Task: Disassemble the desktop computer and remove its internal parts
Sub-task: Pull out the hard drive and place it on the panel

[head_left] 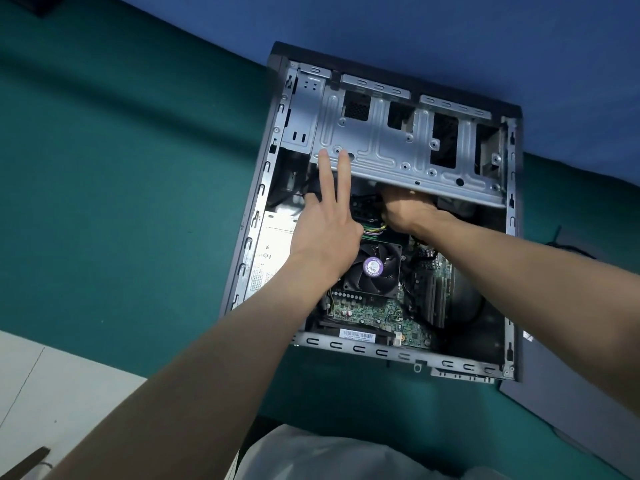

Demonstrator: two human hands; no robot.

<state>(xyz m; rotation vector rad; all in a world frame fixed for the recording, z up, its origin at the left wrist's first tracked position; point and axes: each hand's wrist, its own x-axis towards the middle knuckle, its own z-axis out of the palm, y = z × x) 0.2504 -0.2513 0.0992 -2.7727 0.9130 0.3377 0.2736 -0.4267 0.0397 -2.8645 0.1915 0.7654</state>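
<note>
An open desktop computer case (263, 188) lies on its side on a teal surface. Inside I see the motherboard (388, 317), a black CPU fan (374, 268) with a purple sticker, and a silver power supply (273, 251) at the left. A grey metal drive cage (391, 140) spans the upper half. My left hand (325, 220) reaches in with two straight fingers lying on the cage's lower left edge. My right hand (408, 211) is tucked under the cage's lower edge, fingers hidden, near a bundle of coloured wires (372, 232).
A dark flat panel (575, 403) lies to the right of the case. Blue cloth (450, 39) covers the far side. A white floor or board (59, 386) shows at the lower left, and white clothing (346, 455) at the bottom.
</note>
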